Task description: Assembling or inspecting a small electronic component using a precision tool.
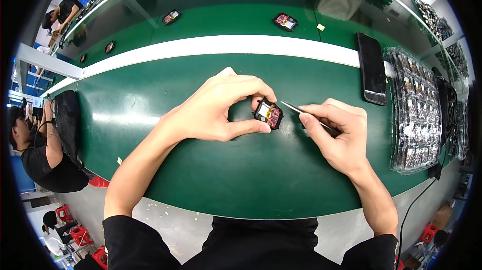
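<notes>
Between the thumb and fingers of my left hand (223, 104) is an opened smartwatch case (268, 114), black, with a red circuit board and a white-and-yellow part showing inside. It is held at a tilt over the green worktable (211, 179). My right hand (341, 132) is closed around slim metal tweezers (293, 107). Their tips point left toward the watch case and stay a short way apart from it. Whether the tweezers' tips hold anything is too small to tell.
A black phone (371, 69) lies at the right, next to stacked clear plastic trays (415, 112) full of small parts. Beyond a white rail (221, 45), more watch cases (285, 21) lie on a green belt. A co-worker (47, 144) sits at the left beside a black bag (68, 124).
</notes>
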`<control>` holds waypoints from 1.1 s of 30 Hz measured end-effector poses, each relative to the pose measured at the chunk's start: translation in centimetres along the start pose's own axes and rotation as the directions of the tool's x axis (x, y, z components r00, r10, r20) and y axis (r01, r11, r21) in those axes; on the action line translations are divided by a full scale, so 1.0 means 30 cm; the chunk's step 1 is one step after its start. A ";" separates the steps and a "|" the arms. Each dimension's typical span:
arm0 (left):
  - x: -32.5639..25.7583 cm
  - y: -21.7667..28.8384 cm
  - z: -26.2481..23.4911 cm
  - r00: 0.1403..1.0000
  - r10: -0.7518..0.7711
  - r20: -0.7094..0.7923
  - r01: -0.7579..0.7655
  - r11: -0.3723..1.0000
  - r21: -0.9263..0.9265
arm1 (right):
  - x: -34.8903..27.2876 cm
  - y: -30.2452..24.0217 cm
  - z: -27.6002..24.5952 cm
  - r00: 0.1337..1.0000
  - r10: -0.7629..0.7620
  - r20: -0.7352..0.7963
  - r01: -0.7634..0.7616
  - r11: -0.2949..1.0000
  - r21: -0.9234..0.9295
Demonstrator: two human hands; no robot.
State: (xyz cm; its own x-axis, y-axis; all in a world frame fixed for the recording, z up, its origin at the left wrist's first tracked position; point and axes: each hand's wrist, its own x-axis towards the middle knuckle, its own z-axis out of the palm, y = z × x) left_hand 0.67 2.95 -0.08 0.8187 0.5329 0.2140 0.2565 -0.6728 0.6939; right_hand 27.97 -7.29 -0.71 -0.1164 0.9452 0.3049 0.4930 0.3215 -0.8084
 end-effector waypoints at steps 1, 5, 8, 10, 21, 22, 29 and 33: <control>0.002 -0.004 0.012 0.999 0.006 -0.033 -0.006 1.000 -0.012 | -0.004 0.008 0.003 0.997 0.059 -0.055 -0.055 0.996 0.068; -0.008 -0.022 0.011 1.000 0.026 0.008 -0.026 0.999 0.041 | -0.003 0.004 0.011 0.993 0.115 0.000 -0.114 0.987 0.115; -0.011 -0.006 0.006 1.000 0.019 0.004 -0.019 0.999 0.050 | 0.015 -0.058 0.026 0.996 0.030 0.087 -0.029 1.000 -0.013; -0.009 -0.003 0.011 1.000 -0.009 0.003 0.009 1.000 0.002 | 0.009 -0.040 0.050 0.993 -0.095 0.076 0.101 0.991 -0.087; 0.038 0.032 -0.047 0.984 -0.101 0.150 0.136 0.961 -0.242 | -0.001 -0.041 0.035 0.990 -0.102 0.102 0.124 0.965 -0.232; 0.060 0.015 -0.047 0.980 -0.117 0.163 0.171 0.914 -0.368 | -0.004 -0.047 0.022 0.990 -0.099 0.100 0.120 0.964 -0.237; 0.377 -0.070 -0.042 0.961 0.063 -0.271 0.032 0.943 0.331 | -0.015 -0.140 -0.301 0.962 -0.189 -0.195 0.098 0.911 -0.401; 0.506 -0.152 -0.008 0.941 0.134 -0.311 0.012 0.905 0.425 | -0.043 -0.023 -0.568 0.870 -0.113 -0.480 -0.186 0.826 -0.532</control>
State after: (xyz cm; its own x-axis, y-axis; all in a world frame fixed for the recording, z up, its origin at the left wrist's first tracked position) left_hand 11.80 14.23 0.17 0.6452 0.5708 0.5079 0.4603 -0.8209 0.3380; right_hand 42.47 -9.68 8.05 0.2572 0.7586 0.5986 0.8876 0.0595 -0.4567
